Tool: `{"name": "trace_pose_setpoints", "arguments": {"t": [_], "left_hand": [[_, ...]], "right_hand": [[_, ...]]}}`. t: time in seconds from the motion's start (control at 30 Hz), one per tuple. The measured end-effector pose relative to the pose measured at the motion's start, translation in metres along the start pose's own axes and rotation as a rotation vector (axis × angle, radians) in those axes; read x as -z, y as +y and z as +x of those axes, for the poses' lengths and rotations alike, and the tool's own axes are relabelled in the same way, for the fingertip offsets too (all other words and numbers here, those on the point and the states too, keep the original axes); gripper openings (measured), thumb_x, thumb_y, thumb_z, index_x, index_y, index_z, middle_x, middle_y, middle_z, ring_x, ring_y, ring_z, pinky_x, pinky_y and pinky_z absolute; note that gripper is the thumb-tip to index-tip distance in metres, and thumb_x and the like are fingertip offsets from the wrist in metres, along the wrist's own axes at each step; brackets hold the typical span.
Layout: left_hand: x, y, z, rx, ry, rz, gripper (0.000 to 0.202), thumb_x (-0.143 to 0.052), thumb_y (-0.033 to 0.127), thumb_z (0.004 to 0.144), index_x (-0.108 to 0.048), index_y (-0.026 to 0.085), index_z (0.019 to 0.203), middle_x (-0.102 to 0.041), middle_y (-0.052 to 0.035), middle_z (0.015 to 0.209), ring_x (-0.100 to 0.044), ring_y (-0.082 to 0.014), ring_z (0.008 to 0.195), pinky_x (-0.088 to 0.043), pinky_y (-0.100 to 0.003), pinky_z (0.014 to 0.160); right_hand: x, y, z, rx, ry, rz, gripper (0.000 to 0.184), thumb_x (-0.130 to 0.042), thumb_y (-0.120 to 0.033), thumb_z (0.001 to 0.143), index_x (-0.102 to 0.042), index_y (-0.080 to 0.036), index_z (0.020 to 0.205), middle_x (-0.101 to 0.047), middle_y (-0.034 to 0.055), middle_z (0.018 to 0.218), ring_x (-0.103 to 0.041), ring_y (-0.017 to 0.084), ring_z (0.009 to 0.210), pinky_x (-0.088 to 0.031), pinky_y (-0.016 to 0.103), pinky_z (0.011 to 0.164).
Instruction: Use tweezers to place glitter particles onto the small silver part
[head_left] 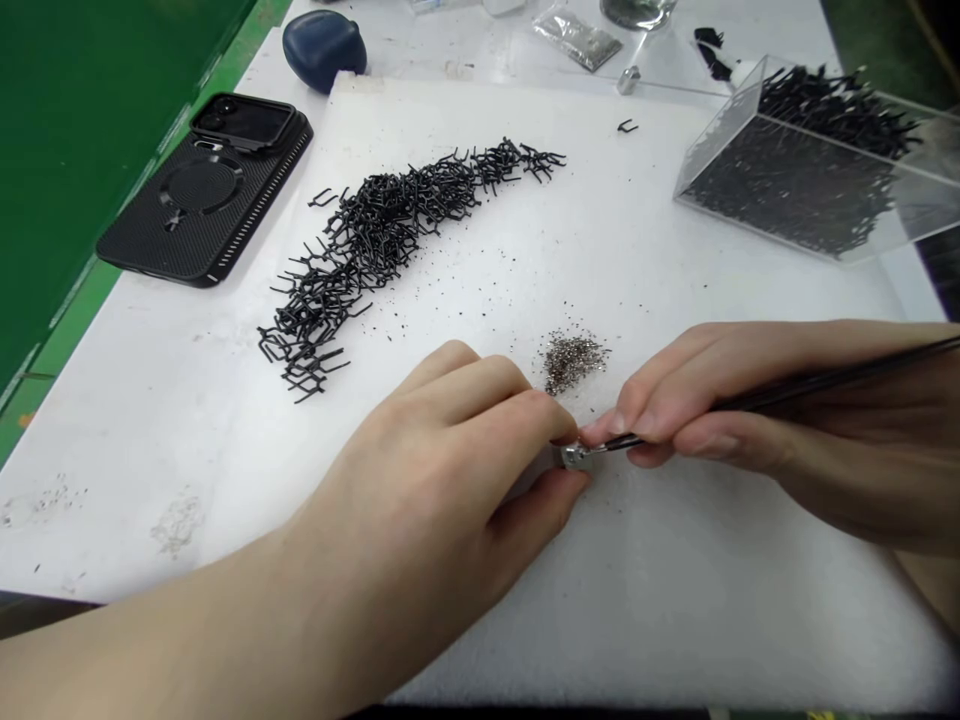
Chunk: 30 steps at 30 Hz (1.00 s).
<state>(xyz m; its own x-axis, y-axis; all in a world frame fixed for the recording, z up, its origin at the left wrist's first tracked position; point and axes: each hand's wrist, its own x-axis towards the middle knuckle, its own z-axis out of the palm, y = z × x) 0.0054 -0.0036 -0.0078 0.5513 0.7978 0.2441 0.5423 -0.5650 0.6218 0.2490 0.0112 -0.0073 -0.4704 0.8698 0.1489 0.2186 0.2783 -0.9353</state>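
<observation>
Our left hand (442,450) pinches a metal piece (575,458); our right hand (724,372) pinches a tool (625,441), its tip at the piece: likely fine work, next calling for steadiness.

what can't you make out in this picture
All in the head view:
- Metal piece: partly covered by the left hand's fingertips, its detail too small to read.
- Thin black tool in the right hand: far end cut off by the right edge.
- Clear box: far end cut off by the right edge.
- Glittery grains: too small to tell single shapes.
</observation>
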Motion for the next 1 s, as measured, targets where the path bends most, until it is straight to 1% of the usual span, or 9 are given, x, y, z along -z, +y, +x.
{"name": "trace_pose_setpoints", "arguments": {"t": [0.27,0.43,0.47,0.57,0.6,0.67,0.77,0.87,1.0], "left_hand": [[0.0009,0.0019,0.0015,0.002,-0.006,0.000,0.007,-0.071,0.019,0.092,-0.077,0.016,0.093,-0.070,0.0004,0.087,-0.060,-0.0108,0.085,-0.050,-0.019,0.079],[0.0008,0.0020,0.0026,-0.015,0.007,-0.001,0.007,-0.071,0.021,0.091,-0.077,0.016,0.091,-0.069,0.0003,0.084,-0.059,-0.0112,0.083,-0.050,-0.020,0.077],[0.0009,0.0019,0.0022,0.009,-0.014,0.017,0.008,-0.070,0.019,0.092,-0.077,0.016,0.093,-0.070,-0.0002,0.086,-0.060,-0.0114,0.085,-0.050,-0.020,0.078],[0.0013,0.0015,0.0004,0.008,-0.014,0.022,0.008,-0.070,0.019,0.092,-0.077,0.015,0.089,-0.069,-0.0004,0.083,-0.059,-0.0114,0.082,-0.050,-0.021,0.075],[0.0013,0.0014,0.0000,-0.010,0.014,0.018,0.009,-0.070,0.020,0.091,-0.077,0.015,0.088,-0.069,-0.0002,0.082,-0.059,-0.0112,0.080,-0.049,-0.021,0.074],[0.0012,0.0011,-0.0003,-0.014,0.025,0.010,0.008,-0.071,0.019,0.091,-0.077,0.016,0.089,-0.069,-0.0001,0.083,-0.059,-0.0113,0.081,-0.049,-0.021,0.075],[0.0007,0.0008,0.0002,-0.010,-0.001,0.011,0.006,-0.072,0.020,0.090,-0.077,0.016,0.090,-0.069,0.0002,0.084,-0.059,-0.0115,0.082,-0.050,-0.021,0.075],[0.0000,0.0005,0.0005,-0.010,0.006,0.019,0.007,-0.071,0.020,0.091,-0.077,0.016,0.090,-0.069,0.0000,0.084,-0.059,-0.0116,0.082,-0.050,-0.021,0.076],[-0.0007,0.0002,0.0007,-0.001,-0.006,0.016,0.007,-0.071,0.019,0.091,-0.077,0.015,0.090,-0.070,-0.0001,0.084,-0.059,-0.0110,0.083,-0.049,-0.020,0.077]], "right_hand": [[-0.0021,0.0002,0.0012,-0.001,0.008,-0.022,0.020,-0.078,-0.009,0.082,-0.080,-0.026,0.092,-0.080,0.0021,0.088,-0.077,0.026,0.086,-0.066,0.034,0.069],[-0.0016,-0.0012,0.0002,-0.019,0.027,-0.054,0.015,-0.076,-0.015,0.086,-0.080,-0.029,0.091,-0.079,0.0011,0.085,-0.077,0.025,0.085,-0.065,0.034,0.069],[-0.0012,-0.0017,-0.0001,-0.018,0.034,-0.057,0.014,-0.077,-0.016,0.086,-0.080,-0.029,0.091,-0.079,0.0010,0.085,-0.077,0.024,0.084,-0.065,0.034,0.069],[-0.0004,-0.0023,-0.0002,-0.011,0.031,-0.043,0.017,-0.077,-0.012,0.084,-0.080,-0.028,0.091,-0.080,0.0007,0.086,-0.077,0.024,0.082,-0.066,0.033,0.070],[-0.0005,-0.0021,0.0001,-0.015,0.023,-0.039,0.019,-0.077,-0.011,0.084,-0.080,-0.028,0.091,-0.080,0.0006,0.087,-0.077,0.024,0.083,-0.066,0.033,0.070],[-0.0010,-0.0013,0.0011,-0.010,0.007,-0.023,0.022,-0.077,-0.008,0.082,-0.080,-0.027,0.093,-0.080,0.0014,0.089,-0.077,0.025,0.084,-0.066,0.034,0.070],[-0.0013,-0.0001,0.0023,0.016,-0.006,0.000,0.026,-0.078,-0.004,0.079,-0.081,-0.026,0.094,-0.080,0.0024,0.089,-0.077,0.026,0.085,-0.067,0.035,0.069],[-0.0006,0.0006,0.0021,0.036,-0.005,0.011,0.029,-0.079,-0.003,0.077,-0.082,-0.026,0.095,-0.080,0.0025,0.088,-0.078,0.028,0.085,-0.067,0.037,0.069],[0.0002,0.0025,0.0009,0.044,-0.020,0.024,0.030,-0.078,-0.003,0.077,-0.081,-0.026,0.096,-0.079,0.0027,0.088,-0.077,0.028,0.086,-0.067,0.039,0.070]]}}
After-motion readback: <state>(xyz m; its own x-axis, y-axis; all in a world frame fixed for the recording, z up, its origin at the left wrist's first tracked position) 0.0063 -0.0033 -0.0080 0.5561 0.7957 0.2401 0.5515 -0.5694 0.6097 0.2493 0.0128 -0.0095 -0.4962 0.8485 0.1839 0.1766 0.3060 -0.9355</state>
